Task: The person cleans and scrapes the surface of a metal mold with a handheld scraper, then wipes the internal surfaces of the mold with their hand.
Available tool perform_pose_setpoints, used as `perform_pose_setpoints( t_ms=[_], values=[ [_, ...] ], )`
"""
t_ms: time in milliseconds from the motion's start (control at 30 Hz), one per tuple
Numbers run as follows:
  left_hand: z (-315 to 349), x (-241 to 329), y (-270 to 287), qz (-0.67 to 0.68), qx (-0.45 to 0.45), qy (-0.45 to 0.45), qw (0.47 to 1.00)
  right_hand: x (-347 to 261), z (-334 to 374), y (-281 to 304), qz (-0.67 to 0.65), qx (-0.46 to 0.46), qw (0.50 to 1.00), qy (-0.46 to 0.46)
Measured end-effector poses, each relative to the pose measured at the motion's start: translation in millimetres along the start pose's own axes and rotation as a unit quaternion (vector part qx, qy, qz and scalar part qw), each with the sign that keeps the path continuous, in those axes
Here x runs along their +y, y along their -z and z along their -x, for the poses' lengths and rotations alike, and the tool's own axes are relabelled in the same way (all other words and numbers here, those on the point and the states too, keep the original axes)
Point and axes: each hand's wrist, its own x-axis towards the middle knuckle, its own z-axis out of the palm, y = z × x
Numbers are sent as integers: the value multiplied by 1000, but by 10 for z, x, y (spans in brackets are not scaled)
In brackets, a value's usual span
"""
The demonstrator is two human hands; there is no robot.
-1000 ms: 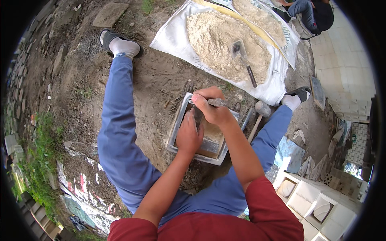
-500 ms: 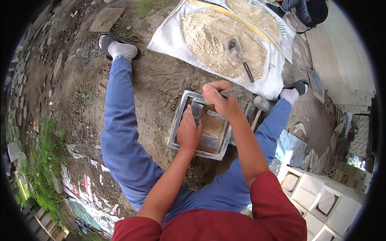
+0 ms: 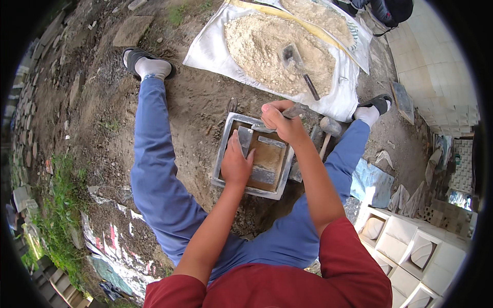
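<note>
A rectangular grey mould frame (image 3: 220, 169) lies on the ground between my legs, with sandy material (image 3: 268, 155) and grey blocks (image 3: 263, 176) inside. My left hand (image 3: 236, 163) rests over its left side, fingers stretched along a grey block (image 3: 245, 137) and thumb apart. Above the far right corner, my right hand (image 3: 280, 120) is closed round a grey tool (image 3: 296, 110) with a broad flat end, like a small trowel; its grip is hidden in my fist. A grey bar (image 3: 263, 128) lies across the frame's far end, just below that fist.
Right of the mould lies a mallet (image 3: 330, 126). Beyond it, a white sack (image 3: 208, 51) bears pale powder (image 3: 257, 43) with a scoop (image 3: 290, 55) on top. Pale hollow blocks (image 3: 398, 244) are stacked at lower right. Another person (image 3: 393, 11) is partly visible at the far right.
My left hand has shifted slightly left and toward me, uncovering more of the left block. My right hand keeps its grip, and its tool has turned a little. The whole view has shifted slightly.
</note>
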Motion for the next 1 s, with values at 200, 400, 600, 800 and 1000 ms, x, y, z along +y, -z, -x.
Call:
perform_pose_setpoints(
  t_ms=[200, 400, 600, 800, 1000],
  values=[
    [41, 58, -14, -9, -8, 27, 1000, 43, 69, 68, -17, -2, 1000, -18],
    [-1, 12, -25, -14, 8, 16, 1000, -101, 125, 98, -135, 2, 991, -4],
    [45, 71, -10, -43, -15, 33, 998, -131, 93, 227, -74, -35, 996, -32],
    [16, 89, -20, -41, 5, 14, 999, 55, 183, 270, -17, -28, 999, -15],
    [38, 69, -64, -54, 17, -5, 998, 220, 158, 277, -75, 10, 997, 1]
  ],
)
